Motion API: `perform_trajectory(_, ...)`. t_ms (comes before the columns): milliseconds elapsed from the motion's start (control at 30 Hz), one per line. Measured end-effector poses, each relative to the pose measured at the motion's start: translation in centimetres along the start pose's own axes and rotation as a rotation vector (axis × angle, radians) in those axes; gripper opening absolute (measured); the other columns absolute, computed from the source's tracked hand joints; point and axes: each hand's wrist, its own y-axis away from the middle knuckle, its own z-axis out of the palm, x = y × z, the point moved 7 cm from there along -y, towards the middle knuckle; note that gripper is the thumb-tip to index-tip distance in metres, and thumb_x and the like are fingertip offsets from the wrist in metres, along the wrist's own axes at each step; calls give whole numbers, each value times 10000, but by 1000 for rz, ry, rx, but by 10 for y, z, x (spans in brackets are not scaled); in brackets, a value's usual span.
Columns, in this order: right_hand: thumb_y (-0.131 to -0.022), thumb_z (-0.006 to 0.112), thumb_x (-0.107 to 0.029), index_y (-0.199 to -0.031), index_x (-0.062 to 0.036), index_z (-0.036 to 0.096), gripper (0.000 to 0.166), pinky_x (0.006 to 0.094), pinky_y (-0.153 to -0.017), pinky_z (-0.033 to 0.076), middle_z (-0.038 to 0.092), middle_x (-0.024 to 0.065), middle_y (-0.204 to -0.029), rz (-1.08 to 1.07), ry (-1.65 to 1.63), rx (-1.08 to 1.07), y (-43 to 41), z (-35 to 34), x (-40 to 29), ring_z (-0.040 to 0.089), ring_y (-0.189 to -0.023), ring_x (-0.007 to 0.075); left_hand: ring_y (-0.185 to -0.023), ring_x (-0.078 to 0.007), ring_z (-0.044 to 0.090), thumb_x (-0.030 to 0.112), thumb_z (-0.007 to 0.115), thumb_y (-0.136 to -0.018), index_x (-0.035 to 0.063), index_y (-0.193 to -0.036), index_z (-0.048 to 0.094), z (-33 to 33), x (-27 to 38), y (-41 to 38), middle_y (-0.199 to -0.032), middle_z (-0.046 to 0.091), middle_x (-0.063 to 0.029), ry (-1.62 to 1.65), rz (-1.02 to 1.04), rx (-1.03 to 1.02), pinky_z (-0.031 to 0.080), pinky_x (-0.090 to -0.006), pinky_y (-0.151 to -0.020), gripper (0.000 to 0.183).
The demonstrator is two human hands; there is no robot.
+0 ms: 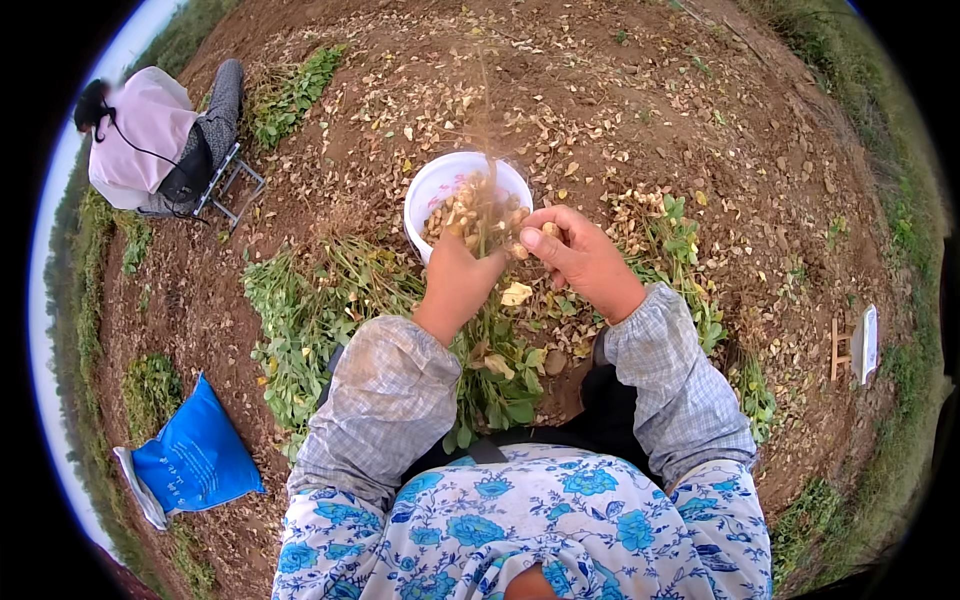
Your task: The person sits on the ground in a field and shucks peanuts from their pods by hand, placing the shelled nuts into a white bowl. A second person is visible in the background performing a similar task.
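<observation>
A white plastic bucket (pixel 418 187) stands in front of me with peanuts (pixel 441 217) in their shells inside it. My left hand (pixel 461 281) grips an uprooted peanut plant (pixel 496 352) by its stems near the bucket's near rim. The plant's leaves hang down between my forearms, while its roots and pods point toward the bucket, partly blurred. Just right of the rim, my right hand (pixel 579 259) has its thumb and fingers closed on peanut pods (pixel 550 229). Whether those pods are still attached to the plant cannot be made out.
Heaped peanut plants (pixel 300 322) lie left of the bucket, and more plants (pixel 675 240) lie to its right. A blue sack (pixel 199 450) rests at lower left. A person (pixel 146 139) sits on a folding stool (pixel 229 184) at upper left. A small wooden-legged stool (pixel 855 346) is far right.
</observation>
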Motion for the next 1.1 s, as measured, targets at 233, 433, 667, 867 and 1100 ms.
perform_trajectory(233, -908, 648, -362, -920, -18, 594, 348, 427, -663, 511, 637, 171, -863, -319, 793, 148, 5, 27, -18, 634, -798, 347, -984, -251, 685, 190, 751, -764, -8, -1172, 640, -8, -15, 1, -1066, 707, -151, 71, -32, 83, 513, -369, -854, 467)
perform_trajectory(433, -940, 604, -238, -905, -27, 618, 215, 428, -644, 505, 628, 146, -804, -501, 684, -11, 36, 59, -54, 613, -728, 356, -1020, -209, 631, 93, 735, -853, -43, -1291, 475, -24, -13, -4, -1180, 624, -141, 558, -239, 66, 517, -353, -864, 527)
perform_trajectory(667, -979, 598, -368, -990, -26, 637, 345, 304, -662, 471, 610, 56, -781, -69, 136, 22, -15, 36, 1, 555, -716, 124, -962, -174, 664, 173, 755, -832, -12, -1212, 570, -39, -1, 5, -1082, 691, -96, 165, -41, 107, 526, -321, -824, 461)
perform_trajectory(867, -938, 653, -396, -992, -33, 643, 367, 295, -682, 494, 645, 55, -827, -146, 310, 99, -25, 47, -4, 594, -742, 127, -968, -210, 691, 168, 735, -808, 32, -1208, 611, -41, -19, 6, -1078, 714, -112, 96, -9, 76, 523, -338, -828, 440)
perform_trajectory(1100, -955, 635, -392, -1124, -8, 589, 422, 225, -556, 420, 621, 1, -804, 114, -286, 35, -37, 48, 11, 503, -631, 59, -941, -197, 692, 142, 740, -790, 41, -1197, 620, -52, -5, 9, -1046, 717, -112, 47, -12, 111, 526, -333, -809, 436)
